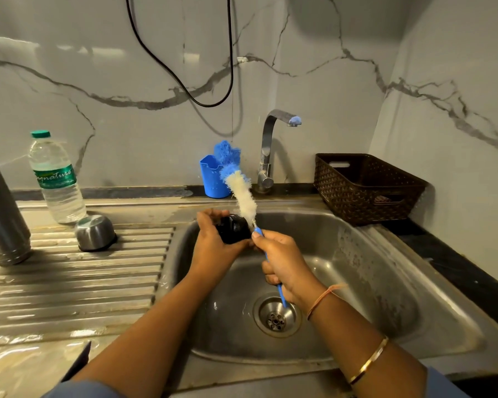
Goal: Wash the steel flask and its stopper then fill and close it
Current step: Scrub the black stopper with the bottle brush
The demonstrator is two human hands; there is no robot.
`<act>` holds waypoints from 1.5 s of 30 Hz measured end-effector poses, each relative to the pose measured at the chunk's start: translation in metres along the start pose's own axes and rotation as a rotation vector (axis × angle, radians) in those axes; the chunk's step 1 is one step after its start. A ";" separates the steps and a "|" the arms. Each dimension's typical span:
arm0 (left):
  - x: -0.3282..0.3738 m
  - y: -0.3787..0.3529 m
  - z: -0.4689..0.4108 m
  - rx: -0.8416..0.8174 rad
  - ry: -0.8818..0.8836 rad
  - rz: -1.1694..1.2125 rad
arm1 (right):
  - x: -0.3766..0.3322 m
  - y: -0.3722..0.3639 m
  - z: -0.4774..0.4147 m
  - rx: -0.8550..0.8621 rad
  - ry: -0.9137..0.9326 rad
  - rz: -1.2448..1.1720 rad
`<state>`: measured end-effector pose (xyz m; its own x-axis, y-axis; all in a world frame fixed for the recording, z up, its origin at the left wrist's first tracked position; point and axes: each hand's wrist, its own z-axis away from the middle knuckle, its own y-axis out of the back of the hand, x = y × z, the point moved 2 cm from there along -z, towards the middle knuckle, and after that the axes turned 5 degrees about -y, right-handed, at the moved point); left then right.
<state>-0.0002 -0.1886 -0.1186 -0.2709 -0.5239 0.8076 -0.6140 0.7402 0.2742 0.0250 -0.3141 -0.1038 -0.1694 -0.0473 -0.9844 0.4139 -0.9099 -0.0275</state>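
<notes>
At the far left edge, on the ribbed drainboard [69, 282], the steel flask [3, 214] stands with its threaded end down, only partly in frame. Just right of it, at the back of the drainboard, a clear water bottle [56, 179] with a green cap stands upright. In front of the bottle a steel cup [95, 232] sits inverted on the ribs. The drainboard surface looks wet.

Over the left side of the sink [357, 282], the left hand [213, 245] holds the black stopper [233, 232], its fingers [210, 216] curled over the top and clamped round it. The stopper is held in the air above the basin, well apart from the flask.

Behind the hands, on the back ledge, a blue holder [212, 179] carries a blue sponge [227, 152]. A bottle brush [243, 196] with white bristles and a blue tip points up and slightly left. The lower end of its bristles is at the right side of the stopper, though whether they touch cannot be told. The right hand [285, 265] grips the blue handle, fingers [269, 278] wrapped tight and thumb laid along the shaft; the handle's end shows below the hand, above the drain [276, 315]. A thread band and a gold bangle [368, 360] sit on the right forearm.

Right of the holder stands a chrome tap [270, 150], no water visible from its spout. A black cable [184, 81] hangs in a loop on the marble wall above. At the right, a brown woven basket [365, 188] rests on the dark table [457, 268].
</notes>
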 end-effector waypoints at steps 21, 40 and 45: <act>-0.028 0.021 -0.012 0.140 0.345 0.416 | -0.007 0.025 0.034 -0.009 0.269 0.875; -0.030 0.018 -0.014 0.118 0.294 0.174 | -0.030 0.019 0.051 0.204 0.367 1.273; -0.037 0.025 -0.014 0.214 0.348 0.211 | -0.016 0.009 0.062 0.172 0.358 1.297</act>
<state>0.0047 -0.1446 -0.1341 -0.1633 -0.1711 0.9716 -0.7217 0.6922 0.0006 -0.0236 -0.3469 -0.0772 0.5044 -0.8181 -0.2762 -0.0242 -0.3332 0.9426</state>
